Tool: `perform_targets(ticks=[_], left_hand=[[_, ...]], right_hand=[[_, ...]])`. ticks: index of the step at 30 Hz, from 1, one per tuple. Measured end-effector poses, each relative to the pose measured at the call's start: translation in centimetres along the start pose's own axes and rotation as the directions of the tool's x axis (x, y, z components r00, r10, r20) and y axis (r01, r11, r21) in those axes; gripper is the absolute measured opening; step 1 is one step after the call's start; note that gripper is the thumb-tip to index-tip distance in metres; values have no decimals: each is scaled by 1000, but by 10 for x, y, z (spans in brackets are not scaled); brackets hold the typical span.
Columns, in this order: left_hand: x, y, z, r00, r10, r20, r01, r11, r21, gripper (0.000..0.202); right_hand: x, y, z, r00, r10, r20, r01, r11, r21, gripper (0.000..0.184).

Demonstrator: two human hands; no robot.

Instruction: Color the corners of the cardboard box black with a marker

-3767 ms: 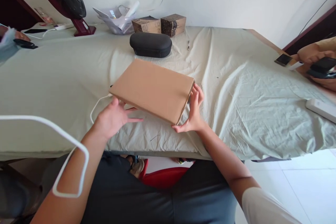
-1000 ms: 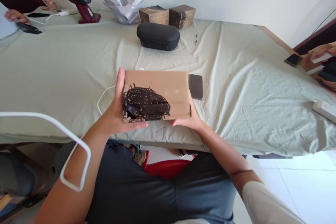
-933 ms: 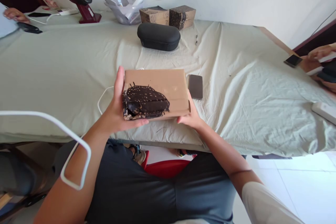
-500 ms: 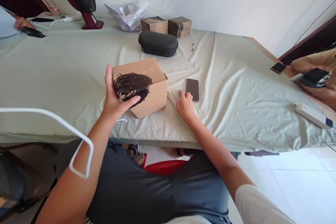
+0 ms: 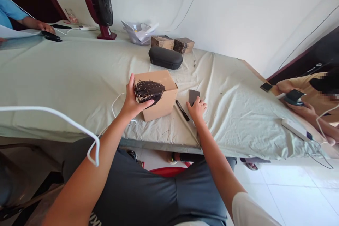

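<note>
My left hand (image 5: 132,102) grips the left end of a brown cardboard box (image 5: 161,99) that stands on the cloth-covered table (image 5: 66,74); a dark speckled patch (image 5: 148,90) marks the box's near corner under my thumb. My right hand (image 5: 197,107) rests on the cloth to the right of the box, its fingers curled over the near edge of a dark phone (image 5: 193,96). A black marker (image 5: 182,110) lies on the cloth between the box and my right hand.
A black oval case (image 5: 165,57), two small patterned boxes (image 5: 172,43), crumpled paper (image 5: 139,32) and a fan (image 5: 99,3) stand at the back. A white cable (image 5: 116,100) runs left of the box. Other people sit at the far left (image 5: 42,26) and right (image 5: 304,106) with devices.
The box went from flat in both hands to standing on the table in my left hand alone. My right hand let go and moved right to the phone. The marker has come into view.
</note>
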State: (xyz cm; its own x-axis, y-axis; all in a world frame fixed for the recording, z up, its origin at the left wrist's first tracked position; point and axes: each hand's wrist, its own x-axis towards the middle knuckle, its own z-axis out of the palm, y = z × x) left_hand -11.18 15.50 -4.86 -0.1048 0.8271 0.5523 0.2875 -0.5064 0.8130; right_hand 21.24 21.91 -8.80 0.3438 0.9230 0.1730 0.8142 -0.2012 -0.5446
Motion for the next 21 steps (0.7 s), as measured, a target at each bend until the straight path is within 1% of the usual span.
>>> perform_targets(ticks=[1,2,5,7,9,11,13,15,16,17,19,20,21], left_hand=[[1,0,1,1000,-11,-6,11,1000,4,131],[1,0,1,1000,-22,-9,23,1000,9,133],[4,2,2,999,-42,-4,42,999,27,137],[5,2,2,999,-43,0,43,998,40,137],[5,2,2,999,-44,1,44,998,44,136],[4,1,1,999,-44,2,44,998,39,135],[4,-2,1,999,-43,4,42,999,33,136],[5,-5,1,999,-34,12,34,999,15,137],[6,-6,2,999,-29,19,29,1000,1,137],[6,-8,2,999,-24,27,25,1000,-13,136],[8,-10,3,999,-17,39,18,999,-33,134],[9,-10,3,999,-17,42,18,999,-36,134],[10,-11,3,999,-18,42,19,999,-35,134]], right_hand=[[10,-3,-2,998,67,5,-67,998,4,73],[20,-5,-4,994,107,12,-107,994,16,77],[44,-9,-9,986,158,50,-162,981,102,81],[52,-9,-13,984,159,86,-173,965,199,80],[51,-9,-15,982,141,125,-174,931,320,69],[43,-10,-16,979,105,173,-175,869,464,48],[28,-13,-18,976,56,209,-175,773,610,33],[8,-17,-22,977,11,213,-167,662,731,31],[-3,-19,-26,976,-21,216,-165,577,800,34],[-14,-20,-31,973,-65,222,-167,466,869,36],[-32,-22,-39,957,-178,228,-188,215,958,41],[-38,-22,-42,949,-220,225,-201,125,972,44],[-43,-21,-44,947,-230,224,-204,105,973,48]])
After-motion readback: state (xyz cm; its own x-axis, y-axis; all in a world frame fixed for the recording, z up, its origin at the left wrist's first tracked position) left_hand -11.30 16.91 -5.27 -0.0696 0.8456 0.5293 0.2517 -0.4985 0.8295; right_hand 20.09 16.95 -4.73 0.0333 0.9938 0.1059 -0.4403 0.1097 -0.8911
